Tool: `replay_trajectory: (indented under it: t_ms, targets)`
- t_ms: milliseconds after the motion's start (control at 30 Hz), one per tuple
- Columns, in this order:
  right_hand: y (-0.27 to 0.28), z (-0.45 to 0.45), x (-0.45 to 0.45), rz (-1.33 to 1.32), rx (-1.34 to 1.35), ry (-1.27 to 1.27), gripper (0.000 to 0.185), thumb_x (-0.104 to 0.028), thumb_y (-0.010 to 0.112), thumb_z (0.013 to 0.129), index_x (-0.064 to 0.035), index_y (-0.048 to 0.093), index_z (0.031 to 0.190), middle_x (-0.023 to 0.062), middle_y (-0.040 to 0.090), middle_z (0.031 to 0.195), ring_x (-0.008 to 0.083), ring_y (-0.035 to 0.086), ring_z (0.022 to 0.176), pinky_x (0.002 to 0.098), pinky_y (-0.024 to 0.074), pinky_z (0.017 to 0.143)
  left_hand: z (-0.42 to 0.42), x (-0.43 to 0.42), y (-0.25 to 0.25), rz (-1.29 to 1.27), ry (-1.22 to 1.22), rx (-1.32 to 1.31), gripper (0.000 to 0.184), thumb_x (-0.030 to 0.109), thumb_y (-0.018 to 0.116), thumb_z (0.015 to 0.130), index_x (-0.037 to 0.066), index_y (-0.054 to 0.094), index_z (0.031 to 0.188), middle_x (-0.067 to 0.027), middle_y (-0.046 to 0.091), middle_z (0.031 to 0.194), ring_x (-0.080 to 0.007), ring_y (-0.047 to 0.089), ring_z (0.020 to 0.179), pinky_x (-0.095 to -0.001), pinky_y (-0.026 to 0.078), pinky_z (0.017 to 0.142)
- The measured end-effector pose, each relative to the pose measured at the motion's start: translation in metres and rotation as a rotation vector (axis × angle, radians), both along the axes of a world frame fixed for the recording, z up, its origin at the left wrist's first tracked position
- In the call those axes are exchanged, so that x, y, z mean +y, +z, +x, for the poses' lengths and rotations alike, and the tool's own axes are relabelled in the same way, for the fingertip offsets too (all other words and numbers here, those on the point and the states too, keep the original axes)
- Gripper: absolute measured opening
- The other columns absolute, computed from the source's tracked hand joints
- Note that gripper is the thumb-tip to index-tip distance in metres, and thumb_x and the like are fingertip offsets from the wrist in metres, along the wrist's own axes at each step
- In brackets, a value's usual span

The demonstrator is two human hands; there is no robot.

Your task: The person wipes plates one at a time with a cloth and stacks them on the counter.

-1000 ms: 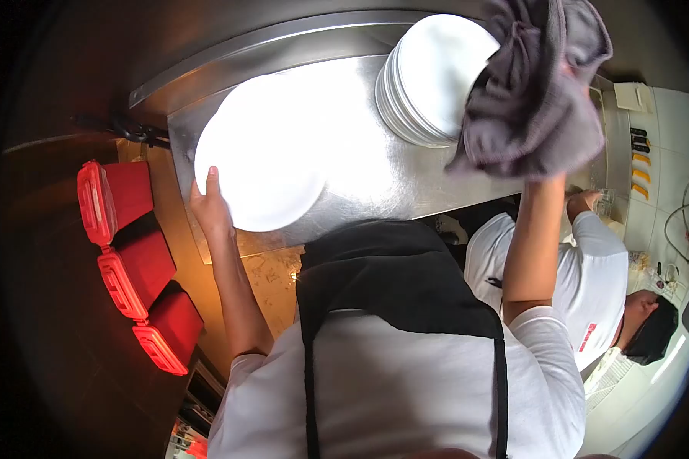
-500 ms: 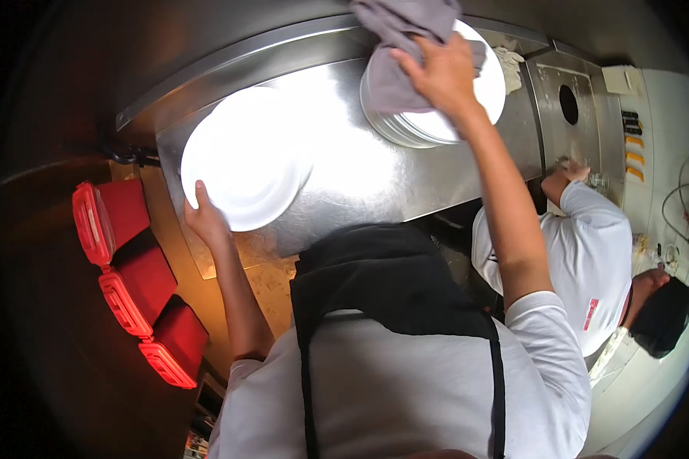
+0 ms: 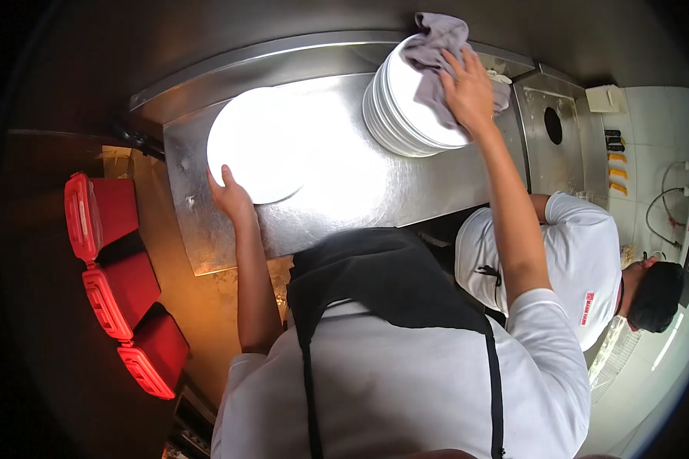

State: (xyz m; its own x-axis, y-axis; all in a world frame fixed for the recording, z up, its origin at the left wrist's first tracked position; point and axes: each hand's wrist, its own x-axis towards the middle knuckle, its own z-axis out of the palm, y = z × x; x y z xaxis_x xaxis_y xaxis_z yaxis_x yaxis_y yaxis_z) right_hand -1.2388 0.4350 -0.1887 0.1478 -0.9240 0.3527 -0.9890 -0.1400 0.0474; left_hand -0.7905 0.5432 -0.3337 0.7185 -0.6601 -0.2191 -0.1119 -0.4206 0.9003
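At the left part of the steel counter, my left hand (image 3: pixel 231 194) grips the near-left rim of a white plate (image 3: pixel 256 145), thumb on top. Glare hides much of the plate's surface, and I cannot tell whether it rests on another one. My right hand (image 3: pixel 468 90) is over a grey cloth (image 3: pixel 441 37), fingers spread, pressing it onto the top of a stack of white plates (image 3: pixel 394 118). The cloth hangs past the stack's far and right edges. Several plates make up that stack, which leans slightly in the view.
A steel counter (image 3: pixel 344 199) with a raised back edge carries the plates. Right of it is a steel surface with a dark round hole (image 3: pixel 553 126). A co-worker in a white shirt (image 3: pixel 574 252) stands close on my right. Several red lidded bins (image 3: pixel 115 214) line the left.
My right hand and the cloth have moved right and slightly down across the top plate. The left plate and my left hand have shifted right and up in view.
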Motion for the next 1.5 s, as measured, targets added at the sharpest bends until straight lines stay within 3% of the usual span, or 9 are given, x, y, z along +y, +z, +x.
replay_trajectory:
  t_ms: [300, 433, 533, 767, 933, 1067, 1267, 1367, 1500]
  targets:
    - [0.022, 0.06, 0.08, 0.273, -0.255, 0.222, 0.046, -0.026, 0.066, 0.094, -0.0156, 0.063, 0.138, 0.014, 0.052, 0.15, 0.0325, 0.048, 0.14, 0.045, 0.0375, 0.115, 0.006, 0.022, 0.017, -0.171, 0.051, -0.035, 0.058, 0.026, 0.057, 0.104, 0.0, 0.039, 0.152, -0.0232, 0.039, 0.157, -0.0358, 0.037, 0.146, -0.0455, 0.03, 0.12]
    - [0.022, -0.03, 0.06, 0.258, -0.11, 0.193, 0.044, -0.021, 0.057, 0.097, -0.0106, 0.061, 0.14, 0.0175, 0.052, 0.15, 0.0351, 0.045, 0.141, 0.0441, 0.0336, 0.117, -0.009, 0.047, 0.043, -0.291, 0.17, -0.337, 0.045, 0.012, 0.066, 0.094, 0.004, 0.056, 0.137, -0.0166, 0.057, 0.139, -0.0337, 0.052, 0.131, -0.0416, 0.04, 0.112]
    - [-0.03, -0.097, -0.027, 0.074, 0.078, 0.293, 0.047, -0.031, 0.051, 0.104, -0.009, 0.055, 0.145, 0.0226, 0.042, 0.155, 0.0384, 0.041, 0.142, 0.0475, 0.0315, 0.118, -0.046, 0.045, 0.091, -0.441, 0.273, -0.221, 0.034, -0.001, 0.066, 0.088, 0.005, 0.064, 0.121, -0.0162, 0.061, 0.132, -0.0344, 0.052, 0.132, -0.0435, 0.039, 0.113]
    - [-0.008, 0.045, -0.018, 0.129, -0.093, 0.336, 0.051, -0.038, 0.049, 0.105, -0.0105, 0.052, 0.148, 0.0255, 0.041, 0.155, 0.0407, 0.042, 0.142, 0.0445, 0.0353, 0.115, -0.177, 0.003, 0.173, -0.846, -0.363, -0.278, 0.017, 0.003, 0.065, 0.088, 0.0, 0.067, 0.105, -0.0153, 0.061, 0.126, -0.0319, 0.06, 0.12, -0.0413, 0.047, 0.103]
    - [0.009, 0.019, 0.057, 0.217, -0.416, 0.435, 0.047, -0.021, 0.066, 0.09, -0.0056, 0.064, 0.134, 0.0206, 0.056, 0.143, 0.0373, 0.051, 0.135, 0.0461, 0.0369, 0.114, -0.257, -0.034, 0.178, -0.991, -0.48, -0.443, 0.021, 0.008, 0.062, 0.091, -0.001, 0.069, 0.109, -0.0195, 0.067, 0.118, -0.0364, 0.062, 0.114, -0.047, 0.047, 0.102]
    - [0.023, -0.019, 0.064, 0.087, -0.431, 0.303, 0.034, -0.021, 0.074, 0.082, -0.0066, 0.073, 0.114, 0.0156, 0.065, 0.131, 0.0349, 0.058, 0.124, 0.0448, 0.0436, 0.106, -0.251, -0.068, 0.169, -0.705, -0.569, -0.446, 0.02, 0.011, 0.061, 0.096, 0.004, 0.071, 0.112, -0.0154, 0.067, 0.12, -0.0315, 0.064, 0.114, -0.0382, 0.05, 0.098]
    - [0.004, -0.058, 0.001, -0.071, -0.229, 0.052, 0.037, -0.023, 0.067, 0.088, -0.0059, 0.071, 0.121, 0.0176, 0.057, 0.143, 0.0381, 0.05, 0.135, 0.0497, 0.0383, 0.113, -0.253, -0.098, 0.174, -0.404, -0.676, -0.355, 0.034, 0.021, 0.056, 0.102, 0.004, 0.065, 0.129, -0.017, 0.066, 0.126, -0.0278, 0.065, 0.112, -0.038, 0.051, 0.095]
    - [0.0, -0.008, -0.01, -0.045, -0.351, 0.163, 0.041, -0.025, 0.066, 0.09, -0.0099, 0.068, 0.128, 0.0164, 0.058, 0.142, 0.0375, 0.052, 0.133, 0.0462, 0.0395, 0.114, -0.26, -0.128, 0.172, -0.493, -0.696, -0.451, 0.037, 0.023, 0.055, 0.102, 0.004, 0.061, 0.134, -0.0179, 0.065, 0.127, -0.0283, 0.065, 0.113, -0.0391, 0.051, 0.096]
    - [0.02, 0.043, 0.053, 0.108, -0.463, 0.281, 0.034, -0.028, 0.073, 0.079, -0.0071, 0.074, 0.105, 0.0166, 0.065, 0.128, 0.033, 0.06, 0.12, 0.0438, 0.0451, 0.104, -0.278, -0.171, 0.175, -0.613, -0.919, -0.699, 0.031, 0.023, 0.057, 0.099, 0.004, 0.071, 0.119, -0.0211, 0.067, 0.121, -0.036, 0.065, 0.111, -0.0412, 0.049, 0.099]
